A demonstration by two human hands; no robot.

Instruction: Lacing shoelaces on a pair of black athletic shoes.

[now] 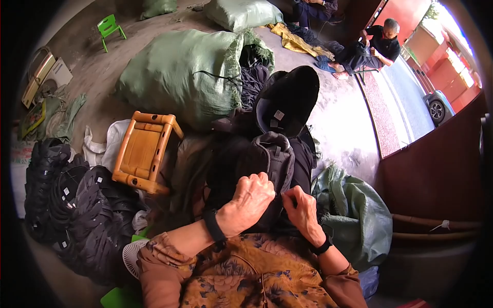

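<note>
Head view: left hand (251, 197) fisted on dark backpack (272, 159) in lap; right hand (303, 213) pinching its fabric. Green woven sack (174, 77) behind, mouth open, dark straps (254, 82) spilling out.

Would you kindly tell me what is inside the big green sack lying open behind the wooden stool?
At the mouth of the green sack, dark fabric pieces spill out. The woven wall hides whatever fills the rest.
</note>
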